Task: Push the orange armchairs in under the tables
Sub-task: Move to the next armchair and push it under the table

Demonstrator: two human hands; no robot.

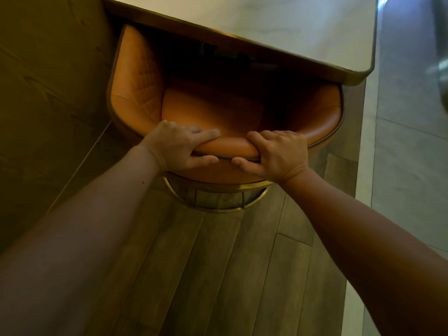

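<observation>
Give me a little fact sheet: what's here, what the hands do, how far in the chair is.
chair: orange armchair, gold base ring
table: pale top, gold edge
left hand: grips backrest rim
right hand: grips same rim, beside the left
chair position: seat front under table, backrest sticking out
floor: wooden planks

armchair (225, 112) front hidden under table (278, 27)

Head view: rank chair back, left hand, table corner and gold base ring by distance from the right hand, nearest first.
1. chair back: gripped by the right hand.
2. left hand: beside it, gripping the same rim.
3. gold base ring, below, and table corner, ahead to the right: too close to call.
</observation>
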